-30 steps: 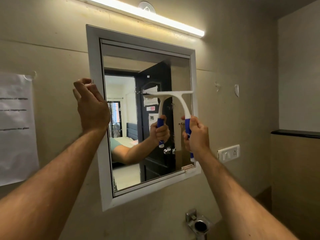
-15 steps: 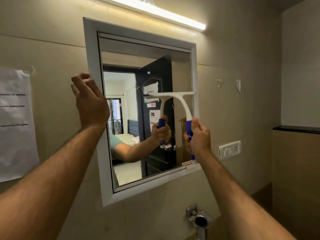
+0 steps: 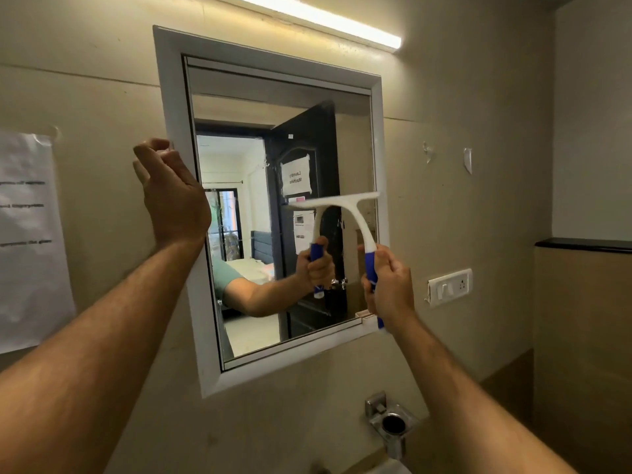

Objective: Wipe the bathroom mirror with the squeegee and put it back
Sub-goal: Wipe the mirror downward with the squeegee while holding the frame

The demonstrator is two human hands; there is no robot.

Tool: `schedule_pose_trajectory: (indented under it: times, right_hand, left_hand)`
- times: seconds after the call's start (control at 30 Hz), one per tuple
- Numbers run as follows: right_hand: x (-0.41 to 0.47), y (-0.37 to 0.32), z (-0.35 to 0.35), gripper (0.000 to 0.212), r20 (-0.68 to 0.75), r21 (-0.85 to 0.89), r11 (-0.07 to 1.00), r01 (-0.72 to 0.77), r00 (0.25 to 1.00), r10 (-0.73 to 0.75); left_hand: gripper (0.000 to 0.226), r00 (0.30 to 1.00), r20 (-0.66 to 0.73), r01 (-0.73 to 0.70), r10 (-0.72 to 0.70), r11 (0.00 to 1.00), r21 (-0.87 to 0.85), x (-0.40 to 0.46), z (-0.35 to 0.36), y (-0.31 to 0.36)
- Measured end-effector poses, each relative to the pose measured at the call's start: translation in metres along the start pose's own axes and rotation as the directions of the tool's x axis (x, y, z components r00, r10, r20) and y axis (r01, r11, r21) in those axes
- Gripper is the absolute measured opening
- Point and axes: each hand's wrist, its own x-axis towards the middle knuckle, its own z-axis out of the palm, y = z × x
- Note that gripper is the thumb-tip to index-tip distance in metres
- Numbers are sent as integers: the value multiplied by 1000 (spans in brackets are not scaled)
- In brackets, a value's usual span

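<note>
Squeegee (image 3: 345, 213) in right hand (image 3: 390, 285), fingers wrapped tight round blue handle. Blade sits above hand, on right half of mirror (image 3: 273, 107), approx mid-height; blade end reaches right side of frame. Blade long axis approx horizontal, slight tilt up to right. Handle runs down + slightly right from blade to fist, so tool points up. Left hand (image 3: 172, 196) at left frame edge, fingers curled; real grip or only resting, cannot tell. Right hand does stroke; next pull prob. straight down along handle axis.
</note>
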Motion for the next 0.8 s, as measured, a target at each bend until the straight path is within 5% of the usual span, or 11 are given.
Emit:
schedule_pose_trajectory:
  times: [0.4, 0.6, 0.8]
  right_hand:
    - [-26, 45, -16, 32, 32, 18, 993, -118, 993, 118]
    - [-6, 14, -2, 38, 16, -4, 1000, 0, 1000, 1]
    - [-29, 42, -6, 29, 39, 0, 997, -82, 996, 82]
  left_hand:
    - [35, 1000, -24, -19, 19, 1000, -16, 1, 2, 1]
    - [37, 999, -30, -31, 31, 999, -14, 1, 4, -3]
    - [37, 998, -38, -47, 46, 998, -33, 3, 6, -6]
